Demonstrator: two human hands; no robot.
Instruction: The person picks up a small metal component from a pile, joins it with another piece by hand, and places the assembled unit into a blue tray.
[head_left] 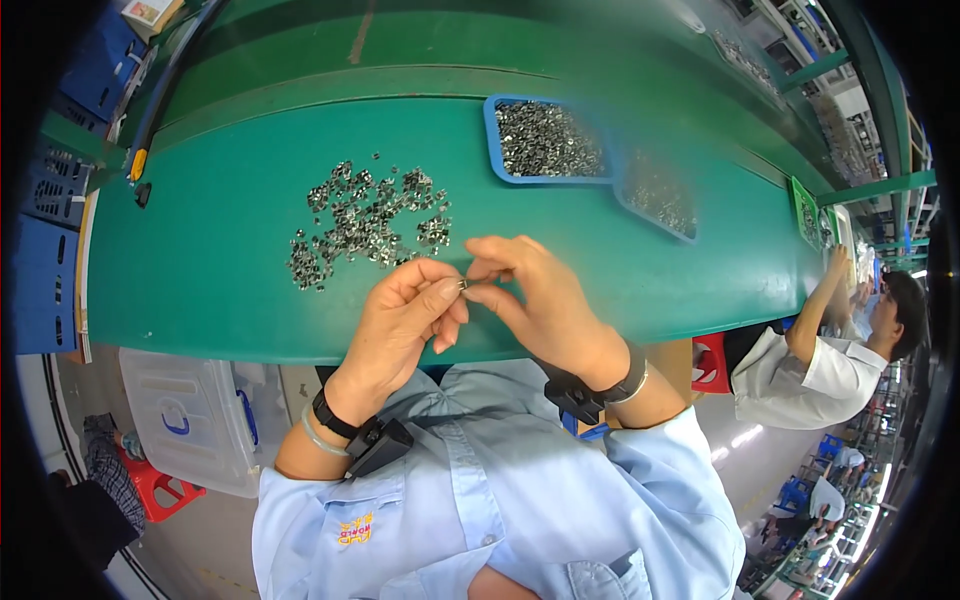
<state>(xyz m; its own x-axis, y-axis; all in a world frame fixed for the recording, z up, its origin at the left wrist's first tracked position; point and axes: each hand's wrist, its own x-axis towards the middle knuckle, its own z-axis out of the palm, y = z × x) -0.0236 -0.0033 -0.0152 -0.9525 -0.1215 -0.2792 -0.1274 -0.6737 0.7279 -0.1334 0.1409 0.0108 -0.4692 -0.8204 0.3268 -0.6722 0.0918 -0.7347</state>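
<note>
A small shiny metal part (pixel 462 285) sits between my two hands, above the near side of the green tabletop. My left hand (pixel 395 320) pinches it between thumb and index finger, the other fingers curled beneath. From the other side, the thumb and index finger of my right hand (pixel 545 300) close on the same part; its exact shape is too small to tell. Just beyond my left hand lies a loose spread of small metal pieces (pixel 365 215), silver and dark, on the green table (pixel 220 300).
Beyond my right hand stands a blue tray (pixel 490 140) full of similar pieces, with a second, blurred blue tray (pixel 655 195) beside it. A yellow-and-black tool (pixel 138 165) lies at the left edge. A clear plastic bin (pixel 180 420) stands below left. At right, another person (pixel 820 375) works.
</note>
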